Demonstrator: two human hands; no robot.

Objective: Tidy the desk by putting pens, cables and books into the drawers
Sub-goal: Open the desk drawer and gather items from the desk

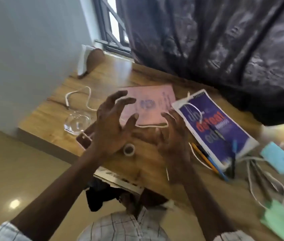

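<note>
Cables, pens and books all lie on the wooden desk (pixel 113 79). Logged left to right.

- White cable (pixel 78 100) looped near the left edge. A clear glass object (pixel 77 122) is just in front of it, and a phone (pixel 83 139) sits at the near-left edge.
- I see the left hand (pixel 110 122) raised over the desk, fingers spread and half bent, gripping nothing.
- Tape roll (pixel 129 150) on the desk near the front edge.
- Pink booklet (pixel 155 103) at mid-desk, with a second white cable (pixel 151 126) along its near side.
- Right hand (pixel 172 138) likewise spread and empty.
- Purple book (pixel 212 148) next, with a dark pen (pixel 217 133) on its cover. Yellow pencil (pixel 202 156) and blue pen (pixel 222 174) lie by its near edge.
- My view blurs toward the right edge: light-blue block (pixel 275 158), tangled cables (pixel 252 185).
</note>
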